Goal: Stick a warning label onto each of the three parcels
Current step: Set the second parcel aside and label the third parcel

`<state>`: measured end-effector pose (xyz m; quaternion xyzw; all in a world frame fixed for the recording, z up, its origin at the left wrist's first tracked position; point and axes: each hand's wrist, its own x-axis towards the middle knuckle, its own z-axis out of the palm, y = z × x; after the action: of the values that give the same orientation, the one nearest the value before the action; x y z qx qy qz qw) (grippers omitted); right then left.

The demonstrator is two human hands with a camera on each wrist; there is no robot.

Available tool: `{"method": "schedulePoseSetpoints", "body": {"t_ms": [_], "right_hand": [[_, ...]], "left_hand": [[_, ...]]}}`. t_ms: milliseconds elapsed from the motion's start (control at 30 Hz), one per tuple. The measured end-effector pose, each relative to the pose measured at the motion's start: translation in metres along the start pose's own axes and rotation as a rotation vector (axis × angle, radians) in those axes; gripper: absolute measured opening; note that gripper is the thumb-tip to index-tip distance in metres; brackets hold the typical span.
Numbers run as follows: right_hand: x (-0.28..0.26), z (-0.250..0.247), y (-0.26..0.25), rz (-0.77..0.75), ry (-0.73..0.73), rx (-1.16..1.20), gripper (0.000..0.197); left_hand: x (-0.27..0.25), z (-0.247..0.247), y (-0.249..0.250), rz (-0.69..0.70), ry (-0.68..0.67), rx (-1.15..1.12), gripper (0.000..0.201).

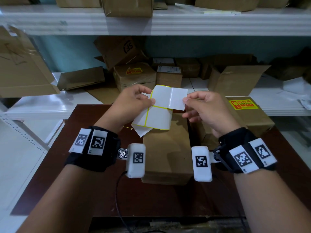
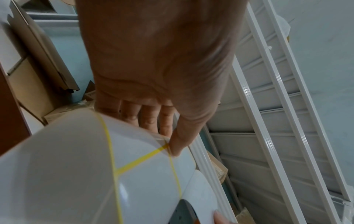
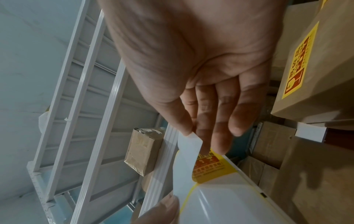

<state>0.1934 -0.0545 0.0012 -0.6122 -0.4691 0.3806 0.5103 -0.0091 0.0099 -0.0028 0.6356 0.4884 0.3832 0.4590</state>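
Observation:
Above the table I hold a white backing strip (image 1: 157, 117) marked with yellow outlines. My left hand (image 1: 151, 100) pinches the strip's left edge, thumb (image 2: 177, 145) on top. My right hand (image 1: 184, 100) pinches the corner of a warning label (image 1: 178, 98), which is partly peeled, its white back towards me. Its yellow and red printed face (image 3: 208, 166) shows in the right wrist view. Below the strip a plain brown parcel (image 1: 166, 148) lies on the dark table (image 1: 75, 148). A second parcel (image 1: 257, 121) at the right carries a yellow warning label (image 1: 244, 102).
White metal shelves (image 1: 168, 26) behind the table hold many cardboard boxes. One box at the back (image 1: 134, 78) bears a yellow sticker. An open box (image 1: 235, 79) stands at the back right, and flattened cardboard (image 1: 25, 68) leans at the left.

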Motion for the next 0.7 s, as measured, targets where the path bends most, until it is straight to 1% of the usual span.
{"method": "schedulePoseSetpoints", "body": {"t_ms": [267, 467, 700], "right_hand": [[0.002, -0.001, 0.001, 0.015, 0.015, -0.008, 0.009], [0.003, -0.004, 0.001, 0.018, 0.032, -0.025, 0.014], [0.004, -0.005, 0.004, 0.03, 0.044, -0.03, 0.016]], "left_hand": [[0.001, -0.003, -0.001, -0.006, 0.027, -0.011, 0.021], [0.004, -0.006, -0.005, 0.006, 0.044, -0.002, 0.017], [0.007, -0.009, -0.011, 0.007, 0.06, -0.01, 0.017]]}}
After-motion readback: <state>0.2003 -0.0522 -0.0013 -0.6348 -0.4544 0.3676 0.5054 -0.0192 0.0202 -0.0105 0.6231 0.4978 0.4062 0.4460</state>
